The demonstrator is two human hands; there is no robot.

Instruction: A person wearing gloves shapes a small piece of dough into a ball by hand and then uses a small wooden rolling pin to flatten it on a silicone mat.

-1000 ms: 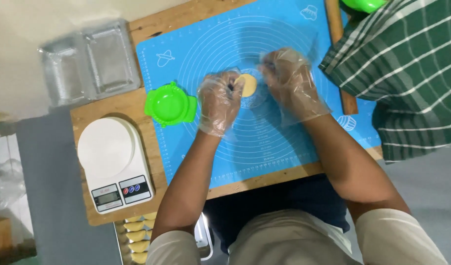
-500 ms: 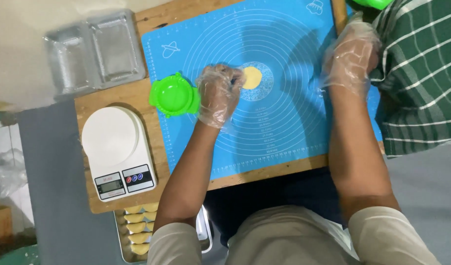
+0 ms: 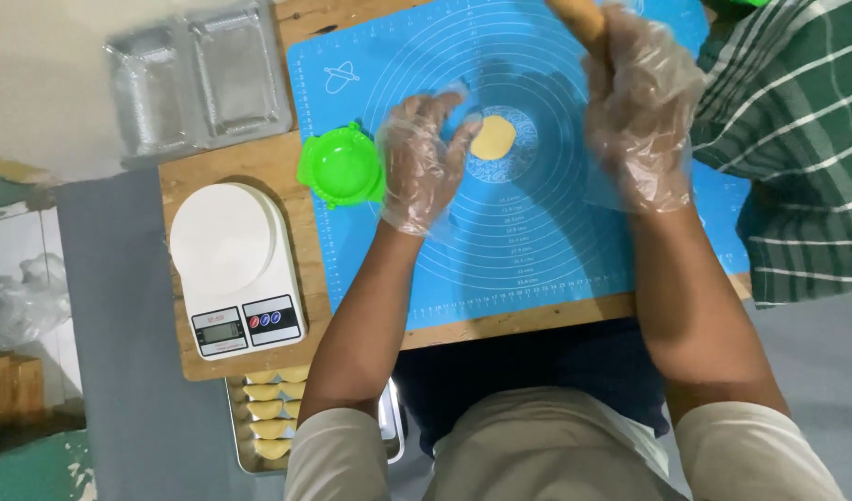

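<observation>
Wooden counter [image 3: 259,172] fills the middle of the view, with a blue mat [image 3: 537,241] spread over its right part. Printed rings on the mat centre on a small round yellow dough disc [image 3: 493,137], which lies flat towards the far side.

Both hands wear clear plastic gloves. The left hand [image 3: 421,167] rests on the mat just left of the disc, fingers spread wide and holding nothing; its fingertips [image 3: 467,125] reach the disc's left edge, though whether they touch it cannot be told. The right hand [image 3: 641,111] is raised over the far right part of the mat, closed around a wooden rolling pin [image 3: 579,17], whose end sticks out beyond the fingers towards the far edge of the view. The pin is well apart from the disc.

Just left of the left hand, a green round mould [image 3: 340,169] lies open across the mat's left edge, touching the glove or nearly so. Near-left of it a white kitchen scale [image 3: 236,264] sits on the counter. At the far left corner stands a clear plastic tray [image 3: 198,79] with two compartments. Below the near edge of the counter, a metal tray [image 3: 259,417] holds a row of folded yellow pastries [image 3: 268,408]. At the right edge a person in a green checked shirt [image 3: 797,148] stands close by the counter.
</observation>
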